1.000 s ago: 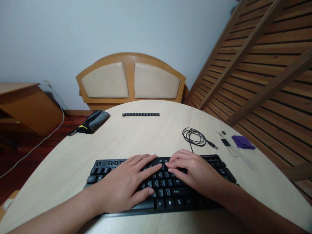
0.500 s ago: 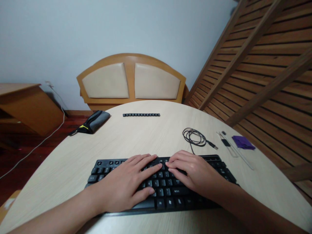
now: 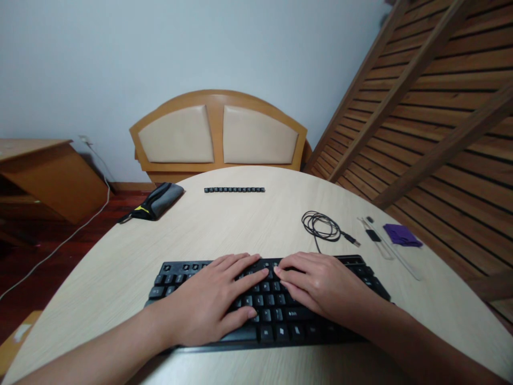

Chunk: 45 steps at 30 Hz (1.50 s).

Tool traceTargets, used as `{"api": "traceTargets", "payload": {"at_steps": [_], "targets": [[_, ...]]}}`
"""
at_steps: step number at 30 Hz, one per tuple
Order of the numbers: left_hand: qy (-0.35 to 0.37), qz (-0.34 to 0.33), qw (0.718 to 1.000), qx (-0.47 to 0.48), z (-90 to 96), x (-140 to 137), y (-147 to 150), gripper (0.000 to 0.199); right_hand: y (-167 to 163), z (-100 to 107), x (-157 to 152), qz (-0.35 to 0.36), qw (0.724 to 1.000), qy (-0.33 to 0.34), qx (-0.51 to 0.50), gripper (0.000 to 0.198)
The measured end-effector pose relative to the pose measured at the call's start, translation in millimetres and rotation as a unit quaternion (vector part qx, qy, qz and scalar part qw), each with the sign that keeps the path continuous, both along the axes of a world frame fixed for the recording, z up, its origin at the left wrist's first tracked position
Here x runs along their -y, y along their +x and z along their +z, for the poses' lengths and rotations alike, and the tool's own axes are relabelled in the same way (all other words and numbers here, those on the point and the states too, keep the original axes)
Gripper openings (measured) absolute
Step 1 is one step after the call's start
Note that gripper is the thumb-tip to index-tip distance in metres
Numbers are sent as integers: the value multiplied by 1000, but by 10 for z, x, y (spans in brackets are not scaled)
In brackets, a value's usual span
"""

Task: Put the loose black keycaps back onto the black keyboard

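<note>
A black keyboard (image 3: pixel 294 314) lies across the near part of the table, beneath both hands. My left hand (image 3: pixel 210 299) rests flat on it with fingers spread over the keys and the thumb apart. My right hand (image 3: pixel 316 278) is bent over the upper keys, its thumb and fingertips drawn together at the number row; whatever is pinched there is hidden. At the upper left of the keyboard, several top-row spots show bare key sockets (image 3: pixel 186 267) without caps. Farther back, a straight row of small black keycaps (image 3: pixel 234 190) lies on the table.
The keyboard's coiled USB cable (image 3: pixel 320 227) lies behind my right hand. To the right are a folded purple cloth (image 3: pixel 402 235), a thin wire tool (image 3: pixel 380 243) and a white stick (image 3: pixel 401 260). A grey-black pouch (image 3: pixel 158 201) sits at the table's left edge. A headboard (image 3: pixel 218 131) stands behind.
The whole view has shifted slightly. The fingers of my right hand have drawn a little closer together at the same key area, while my left hand stays in place on the keyboard.
</note>
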<state>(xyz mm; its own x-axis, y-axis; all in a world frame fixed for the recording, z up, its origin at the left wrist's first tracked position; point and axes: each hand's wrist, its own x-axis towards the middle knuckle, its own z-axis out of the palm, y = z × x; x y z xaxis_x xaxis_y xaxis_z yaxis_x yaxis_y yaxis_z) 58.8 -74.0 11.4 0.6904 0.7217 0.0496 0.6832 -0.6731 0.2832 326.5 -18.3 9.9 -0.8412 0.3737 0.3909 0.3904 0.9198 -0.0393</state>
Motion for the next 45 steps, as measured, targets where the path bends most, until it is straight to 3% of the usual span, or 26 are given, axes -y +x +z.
{"api": "traceTargets", "payload": {"at_steps": [11, 16, 20, 26, 31, 34, 38, 45], "targets": [[-9, 1, 1000, 3, 18, 0, 0, 61, -17, -35, -15, -1, 999, -36, -15, 16], [-8, -1, 1000, 2, 10, -13, -2, 60, -33, -85, -70, 5, 990, -115, -87, 13], [1, -6, 1000, 14, 2, -37, -17, 62, -10, -92, -120, -76, 966, -176, -175, 16], [23, -14, 1000, -4, 14, -79, -23, 60, 38, -165, -240, -220, 908, -248, -257, 17], [73, -46, 995, -45, 42, -13, 76, 46, 14, -237, -320, -240, 901, -264, -247, 21], [79, -10, 996, -42, 18, 101, 180, 44, -6, -252, -330, -242, 908, -262, -222, 22], [63, 26, 998, -10, -74, 226, 273, 62, -13, -253, -322, -255, 913, -253, -196, 24], [65, -6, 998, 7, -167, 148, 209, 72, -71, -242, -431, -275, 919, -255, -126, 26]]}}
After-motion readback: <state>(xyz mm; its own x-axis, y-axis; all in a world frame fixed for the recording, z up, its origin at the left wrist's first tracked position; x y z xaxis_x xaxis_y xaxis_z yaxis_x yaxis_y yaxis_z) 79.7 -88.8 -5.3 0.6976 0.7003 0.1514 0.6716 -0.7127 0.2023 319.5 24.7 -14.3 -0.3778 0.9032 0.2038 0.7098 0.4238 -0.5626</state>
